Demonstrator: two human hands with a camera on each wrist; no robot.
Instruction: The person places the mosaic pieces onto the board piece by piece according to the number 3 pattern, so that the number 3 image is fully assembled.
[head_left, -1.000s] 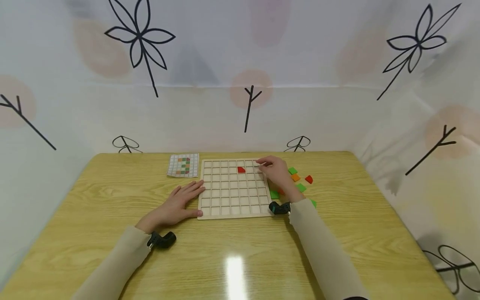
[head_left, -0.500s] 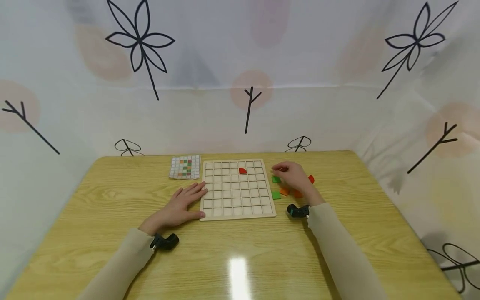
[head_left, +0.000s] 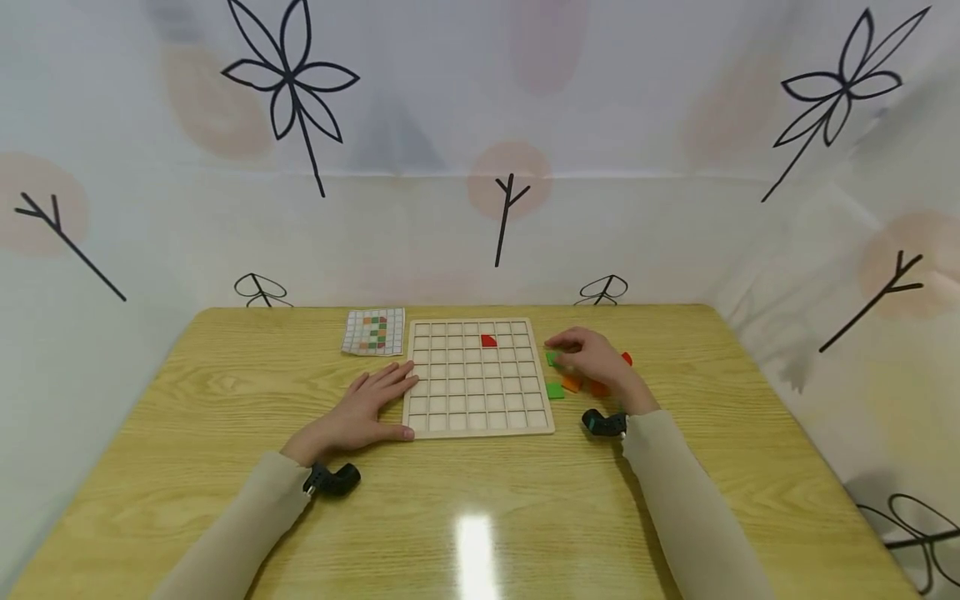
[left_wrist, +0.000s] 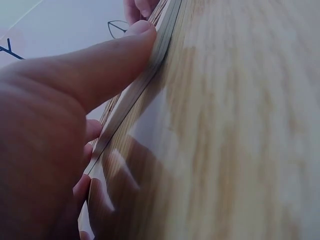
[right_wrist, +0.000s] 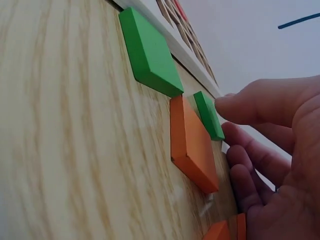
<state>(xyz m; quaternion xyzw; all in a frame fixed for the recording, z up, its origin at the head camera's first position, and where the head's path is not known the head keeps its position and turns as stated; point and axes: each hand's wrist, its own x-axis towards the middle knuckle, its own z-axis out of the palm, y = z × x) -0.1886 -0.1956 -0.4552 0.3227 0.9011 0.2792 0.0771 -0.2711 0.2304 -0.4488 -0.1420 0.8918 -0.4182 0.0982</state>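
A wooden grid board (head_left: 480,422) lies mid-table with one red quarter-round tile (head_left: 488,341) in an upper cell. My left hand (head_left: 352,417) rests with spread, fairly straight fingers against the board's left edge; in the left wrist view its thumb (left_wrist: 135,40) lies along the rim. Just right of the board, my right hand (head_left: 596,358) reaches over the loose tiles. In the right wrist view its thumb and fingers are beside a green square tile (right_wrist: 209,116), and no clear grip shows. Nearer the camera lie another green tile (right_wrist: 150,50) and an orange tile (right_wrist: 192,142).
A paper pattern card (head_left: 373,332) with a coloured grid lies left of the board's far corner. Under and beside the right hand are more orange tiles (head_left: 599,389) and a red tile (head_left: 627,359). A patterned cloth backdrop (head_left: 480,233) stands behind the table.
My right hand has moved right from the board's upper right corner to the loose tiles, then stayed about there. The left hand keeps its place at the board.
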